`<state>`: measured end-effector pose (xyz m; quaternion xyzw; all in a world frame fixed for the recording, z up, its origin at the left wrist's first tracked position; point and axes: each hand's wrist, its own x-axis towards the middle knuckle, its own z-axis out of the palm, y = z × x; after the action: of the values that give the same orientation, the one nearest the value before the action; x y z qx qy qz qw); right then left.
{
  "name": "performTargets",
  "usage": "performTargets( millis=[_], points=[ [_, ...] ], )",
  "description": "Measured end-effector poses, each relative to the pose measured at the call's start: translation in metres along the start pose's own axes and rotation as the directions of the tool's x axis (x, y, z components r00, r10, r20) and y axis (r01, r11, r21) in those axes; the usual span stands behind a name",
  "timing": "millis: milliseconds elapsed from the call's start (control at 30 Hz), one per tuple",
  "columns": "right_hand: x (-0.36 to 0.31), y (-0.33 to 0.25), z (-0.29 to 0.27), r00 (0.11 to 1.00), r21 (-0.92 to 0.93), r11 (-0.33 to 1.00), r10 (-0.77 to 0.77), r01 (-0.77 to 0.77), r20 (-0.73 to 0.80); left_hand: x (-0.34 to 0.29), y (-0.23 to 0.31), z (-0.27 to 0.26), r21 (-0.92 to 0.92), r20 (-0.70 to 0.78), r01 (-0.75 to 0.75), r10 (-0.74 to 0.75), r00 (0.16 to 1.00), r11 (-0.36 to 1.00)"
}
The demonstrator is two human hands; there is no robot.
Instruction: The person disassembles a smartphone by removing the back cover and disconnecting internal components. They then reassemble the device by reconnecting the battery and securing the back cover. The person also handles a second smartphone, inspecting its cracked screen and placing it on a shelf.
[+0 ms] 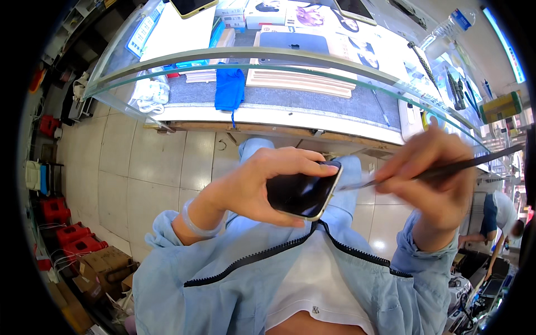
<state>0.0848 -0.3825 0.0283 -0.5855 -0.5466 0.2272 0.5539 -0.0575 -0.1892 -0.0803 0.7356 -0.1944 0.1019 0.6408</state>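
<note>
A smartphone with a dark glossy screen and a pale frame lies in my left hand. The fingers and thumb grip its edges, and it is held over my lap with the screen facing up. My right hand is smeared by motion and pinches a slim dark tool with a long tapered handle. The tool's thin pale tip points left at the phone's right edge; whether it touches is too blurred to tell. Its exact kind does not show.
Ahead stands a glass display counter with boxes, phones and a blue pouch inside. A plastic bottle is at the far right. Red cases and cardboard boxes line the left floor. Another person bends down at right.
</note>
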Motion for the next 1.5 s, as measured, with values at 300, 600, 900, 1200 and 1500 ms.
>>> performTargets(
  millis=[300,600,900,1200,1500],
  points=[
    [-0.004,0.024,-0.008,0.978,-0.172,0.964,-0.19,0.202,0.084,-0.006,-0.012,-0.001,-0.163,0.011,0.022,-0.021,1.0,0.986],
    [-0.007,0.055,0.037,0.874,-0.405,0.779,-0.465,0.478,0.137,-0.001,-0.014,-0.001,-0.19,0.071,0.01,0.004,0.997,0.982],
    [-0.007,0.064,0.041,0.898,-0.44,0.792,-0.43,0.423,0.091,-0.006,-0.022,0.0,-0.41,0.095,0.147,-0.118,0.988,0.9],
    [-0.009,0.073,0.028,0.885,-0.465,0.762,-0.449,0.451,0.123,-0.001,-0.02,-0.006,-0.323,0.145,0.104,-0.059,0.988,0.941],
    [-0.01,0.078,0.026,0.89,-0.43,0.786,-0.441,0.444,0.114,-0.002,-0.018,-0.004,-0.356,0.137,0.192,-0.152,0.979,0.915]
  ],
)
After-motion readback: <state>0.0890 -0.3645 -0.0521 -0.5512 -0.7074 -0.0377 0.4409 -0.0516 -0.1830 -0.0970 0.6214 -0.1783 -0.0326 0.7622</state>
